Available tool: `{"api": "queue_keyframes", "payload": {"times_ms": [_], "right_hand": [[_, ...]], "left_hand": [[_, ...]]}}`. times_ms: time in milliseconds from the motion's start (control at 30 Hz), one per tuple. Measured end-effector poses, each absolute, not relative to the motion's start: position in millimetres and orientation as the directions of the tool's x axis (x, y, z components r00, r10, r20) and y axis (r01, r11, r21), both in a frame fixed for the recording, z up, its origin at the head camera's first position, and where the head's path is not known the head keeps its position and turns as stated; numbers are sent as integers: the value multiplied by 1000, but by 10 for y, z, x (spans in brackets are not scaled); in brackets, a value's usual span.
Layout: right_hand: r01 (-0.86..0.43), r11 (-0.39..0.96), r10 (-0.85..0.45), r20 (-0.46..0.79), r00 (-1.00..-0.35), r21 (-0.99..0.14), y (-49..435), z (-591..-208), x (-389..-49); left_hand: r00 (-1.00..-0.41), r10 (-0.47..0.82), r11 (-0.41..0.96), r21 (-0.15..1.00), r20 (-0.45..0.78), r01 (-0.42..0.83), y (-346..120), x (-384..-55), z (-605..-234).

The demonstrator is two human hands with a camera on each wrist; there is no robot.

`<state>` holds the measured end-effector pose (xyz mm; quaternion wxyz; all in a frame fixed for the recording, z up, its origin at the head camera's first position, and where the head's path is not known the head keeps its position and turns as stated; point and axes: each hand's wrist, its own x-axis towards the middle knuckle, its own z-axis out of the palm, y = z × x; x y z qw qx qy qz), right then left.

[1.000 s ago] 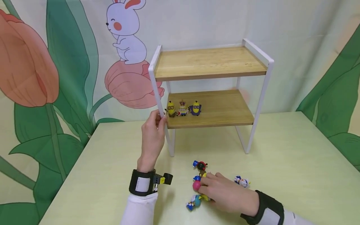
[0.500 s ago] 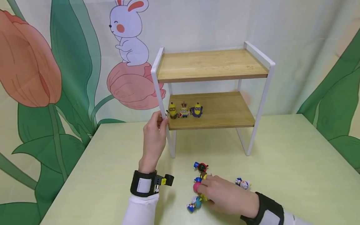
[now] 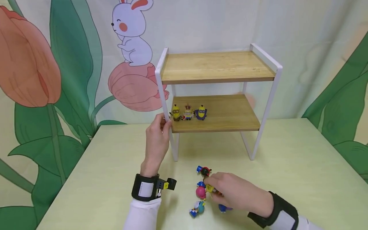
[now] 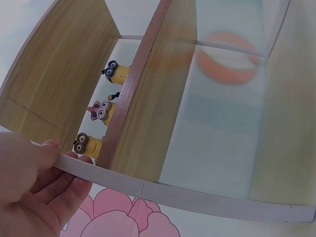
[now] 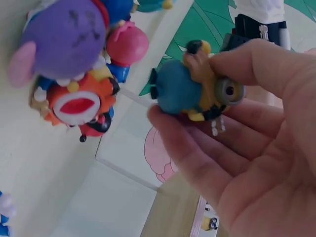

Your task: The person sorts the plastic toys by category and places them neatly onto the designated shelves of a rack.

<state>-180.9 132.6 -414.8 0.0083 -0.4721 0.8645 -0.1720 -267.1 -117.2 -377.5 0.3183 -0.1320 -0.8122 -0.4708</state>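
Observation:
My left hand [image 3: 156, 140] grips the white side post [image 3: 161, 92] of a two-tier wooden shelf [image 3: 230, 111], thumb in front and fingers behind. On its lower board, near that post, three minion figurines [image 3: 188, 113] stand in a row. Over the table in front, my right hand [image 3: 238, 191] pinches another minion figurine [image 5: 180, 89] between thumb and fingers. It has a goggle eye and a blue lower body, and lies tilted sideways in the right wrist view. Part of it is hidden by the fingers in the head view.
Several loose figurines lie left of and below my right hand: a pink-headed one [image 3: 200, 192], a teal one [image 3: 198, 208], a red and black one [image 3: 204, 171] and a blue-purple one [image 3: 223, 208]. An orange, open-mouthed figurine [image 5: 79, 101] shows in the right wrist view.
My right hand has drawn the minion figurine out of the pile and shifted slightly right. The blue-purple figurine now shows below it; the white-blue one at right is now covered. My left hand keeps its grip.

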Motion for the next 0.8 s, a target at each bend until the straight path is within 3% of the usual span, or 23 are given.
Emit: {"api": "queue_keyframes", "payload": {"times_ms": [433,800], "right_hand": [[-767,544,-724,272,-634,-341,1411,-4038,-1838],[-767,530,-675,368,-640,-361,1463,-4007,-1945]], "left_hand": [[-759,-74,521,674,647,523,-1176,-2669,-3746],[-774,-82,528,686,628,501,-1178,-2666,-3761]]}}
